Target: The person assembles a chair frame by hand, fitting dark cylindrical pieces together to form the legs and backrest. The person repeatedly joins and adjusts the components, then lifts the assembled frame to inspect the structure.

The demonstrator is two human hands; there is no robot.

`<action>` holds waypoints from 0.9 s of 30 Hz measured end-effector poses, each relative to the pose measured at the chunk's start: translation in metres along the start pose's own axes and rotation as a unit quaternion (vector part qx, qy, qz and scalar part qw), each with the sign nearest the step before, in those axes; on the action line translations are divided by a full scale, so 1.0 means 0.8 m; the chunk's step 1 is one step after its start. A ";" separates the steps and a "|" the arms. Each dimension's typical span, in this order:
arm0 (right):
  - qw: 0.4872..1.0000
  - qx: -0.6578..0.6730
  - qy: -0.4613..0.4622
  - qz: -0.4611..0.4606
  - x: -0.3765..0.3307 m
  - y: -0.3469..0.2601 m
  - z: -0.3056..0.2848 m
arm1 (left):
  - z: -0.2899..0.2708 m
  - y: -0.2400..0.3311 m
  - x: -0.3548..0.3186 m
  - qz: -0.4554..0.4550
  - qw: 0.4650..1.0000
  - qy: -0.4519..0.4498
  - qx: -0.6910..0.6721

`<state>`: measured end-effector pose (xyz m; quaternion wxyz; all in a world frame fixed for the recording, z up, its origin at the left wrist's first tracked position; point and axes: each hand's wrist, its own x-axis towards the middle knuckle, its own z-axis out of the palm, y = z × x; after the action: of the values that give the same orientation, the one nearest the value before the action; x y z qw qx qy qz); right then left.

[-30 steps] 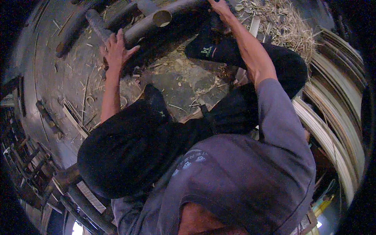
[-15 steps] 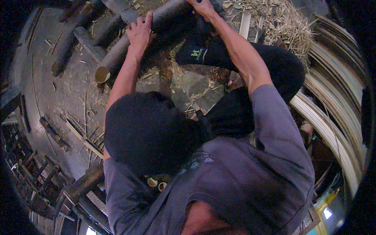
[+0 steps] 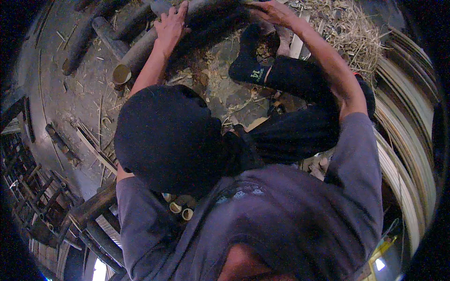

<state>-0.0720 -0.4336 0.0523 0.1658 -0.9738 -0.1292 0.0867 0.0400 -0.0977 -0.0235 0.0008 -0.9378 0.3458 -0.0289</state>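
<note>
both hands, left hand (image 3: 171,25) and right hand (image 3: 274,11), grasping the bamboo pole (image 3: 140,49); open floor (image 3: 89,93) lies left.

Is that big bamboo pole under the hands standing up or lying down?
Lying down. The bamboo pole stretches across the ground, its cut hollow end toward the left, with the left hand and the right hand resting on it.
</note>
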 end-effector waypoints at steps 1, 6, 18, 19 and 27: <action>0.999 0.026 0.021 -0.021 0.000 0.007 0.015 | -0.003 0.003 -0.001 0.005 1.000 0.013 -0.001; 0.997 0.029 0.059 -0.045 0.007 0.014 0.045 | -0.018 0.018 0.000 -0.026 1.000 -0.004 0.005; 1.000 0.015 -0.010 -0.008 0.028 0.012 0.057 | -0.038 0.022 0.003 -0.046 0.996 -0.067 -0.046; 1.000 0.012 -0.003 -0.021 0.027 0.016 0.060 | -0.049 0.026 0.002 -0.047 0.994 -0.082 -0.050; 0.997 -0.031 -0.005 -0.070 0.031 0.034 0.074 | -0.061 0.032 0.002 -0.045 0.993 -0.098 -0.035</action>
<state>-0.0548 -0.4337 -0.0151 0.1402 -0.9667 -0.2002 0.0757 0.0221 -0.1175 0.0249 0.0006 -0.9503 0.3019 0.0756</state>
